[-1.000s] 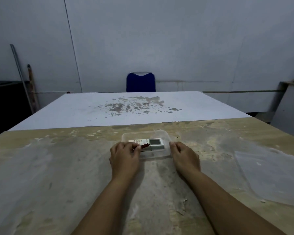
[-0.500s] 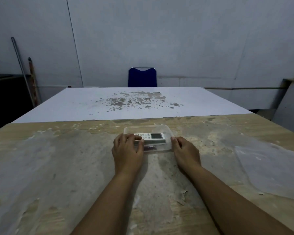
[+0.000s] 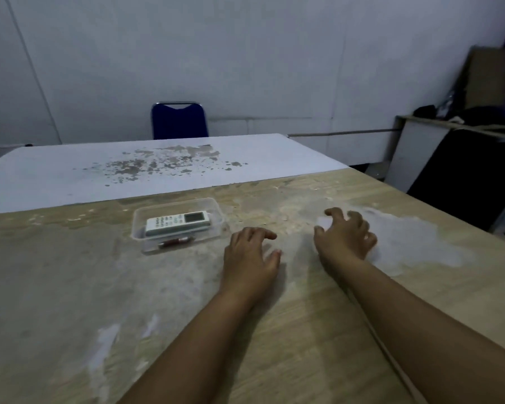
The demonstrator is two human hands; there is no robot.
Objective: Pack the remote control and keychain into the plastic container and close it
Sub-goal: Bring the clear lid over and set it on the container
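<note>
Lying in the open plastic container (image 3: 177,223), the remote control (image 3: 178,223) sits beside the reddish keychain (image 3: 176,242) (nearer edge). To its right the left hand (image 3: 250,259) rests on the worktop (image 3: 70,287), fingers loosely spread, holding nothing; the right hand (image 3: 344,239) claws, fingers curled, onto the clear lid (image 3: 405,243).

Single head-worn view, forward and downward across the table (image 3: 70,287), hands close below.

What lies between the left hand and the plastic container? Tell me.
Head view: only bare, worn tabletop separates the left hand from the plastic container; nothing sits between.
</note>
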